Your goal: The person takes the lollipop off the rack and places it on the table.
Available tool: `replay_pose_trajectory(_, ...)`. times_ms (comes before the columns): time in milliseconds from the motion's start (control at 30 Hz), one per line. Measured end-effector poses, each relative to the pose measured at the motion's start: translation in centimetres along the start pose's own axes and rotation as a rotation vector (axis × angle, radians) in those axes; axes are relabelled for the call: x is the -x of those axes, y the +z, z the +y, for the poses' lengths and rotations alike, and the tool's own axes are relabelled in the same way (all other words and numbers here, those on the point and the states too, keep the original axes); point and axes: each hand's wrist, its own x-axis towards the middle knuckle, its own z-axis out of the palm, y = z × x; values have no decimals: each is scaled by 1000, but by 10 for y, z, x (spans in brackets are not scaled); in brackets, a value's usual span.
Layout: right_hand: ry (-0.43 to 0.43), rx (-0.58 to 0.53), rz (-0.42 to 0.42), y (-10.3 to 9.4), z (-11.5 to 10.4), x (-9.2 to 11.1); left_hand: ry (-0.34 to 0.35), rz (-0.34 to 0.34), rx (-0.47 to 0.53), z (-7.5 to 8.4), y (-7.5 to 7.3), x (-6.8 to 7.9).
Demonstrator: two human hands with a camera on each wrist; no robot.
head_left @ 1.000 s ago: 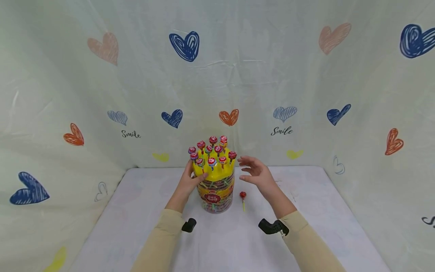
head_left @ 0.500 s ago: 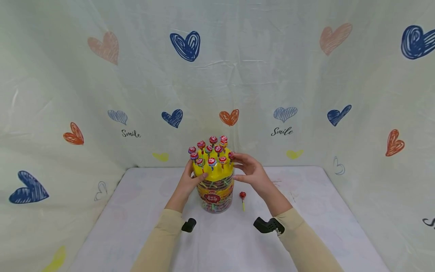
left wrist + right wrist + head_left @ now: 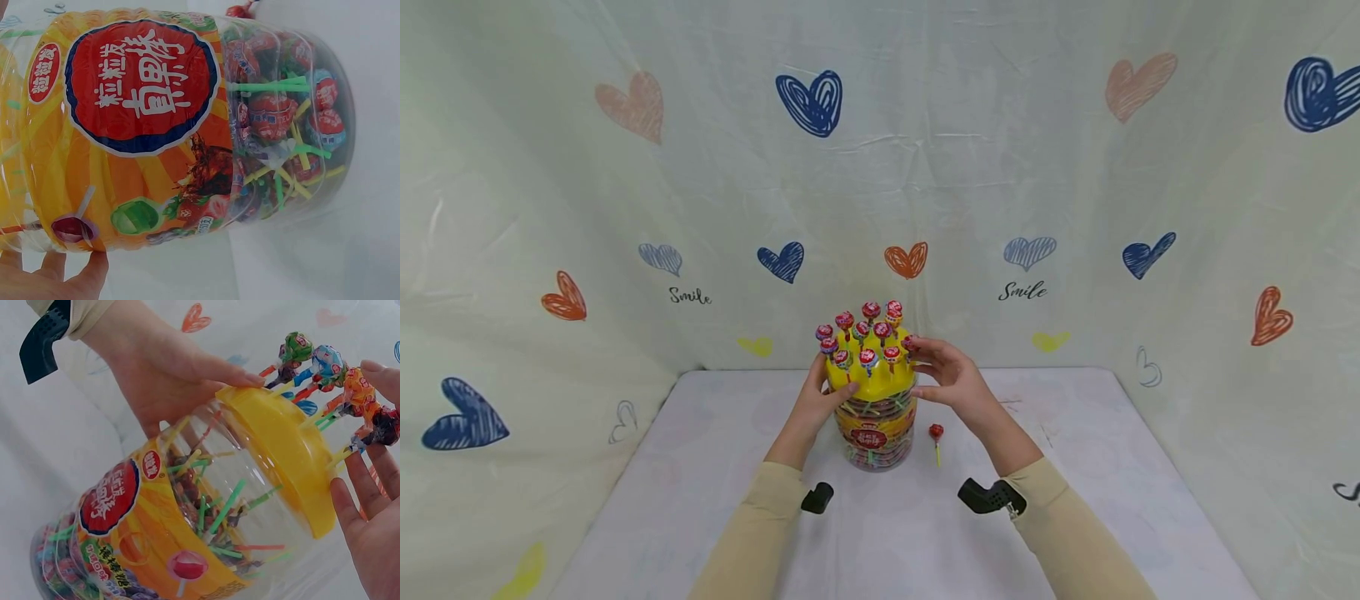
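A clear candy jar (image 3: 874,437) full of lollipops stands upright on the table, topped by a yellow lid (image 3: 883,383). Several wrapped lollipops (image 3: 868,358) stick up from that lid. My left hand (image 3: 815,400) grips the jar's upper left side, its thumb lying on the lid in the right wrist view. On the opposite side, my right hand (image 3: 958,379) has its fingertips around a lollipop (image 3: 382,428) at the lid's right edge, with another finger close against the rim. In the left wrist view, only fingertips (image 3: 87,275) show beside the jar's label.
A loose red lollipop (image 3: 936,431) with a yellow stick lies on the white table (image 3: 880,542), right of the jar. Behind the table hangs a pale curtain (image 3: 865,183) printed with hearts.
My right hand has moved left from beside the jar and reached the lollipop at the lid's right edge. The left hand and jar have stayed in place.
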Motion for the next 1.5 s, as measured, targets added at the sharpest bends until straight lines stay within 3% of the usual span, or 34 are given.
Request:
replay_pose_trajectory(233, -36, -18, -4, -4, -2, 0, -6, 6, -6, 2, 1, 1)
replay_pose_trajectory(567, -22, -56, 31, -12, -4, 5, -16, 8, -3, 2, 1, 0)
replay_pose_trajectory(1067, 204, -64, 167, -34, 26, 26, -49, 18, -7, 3, 0, -1)
replay_pose_trajectory(1500, 332, -17, 199, -56, 76, 45, -55, -6, 6, 5, 0, -1)
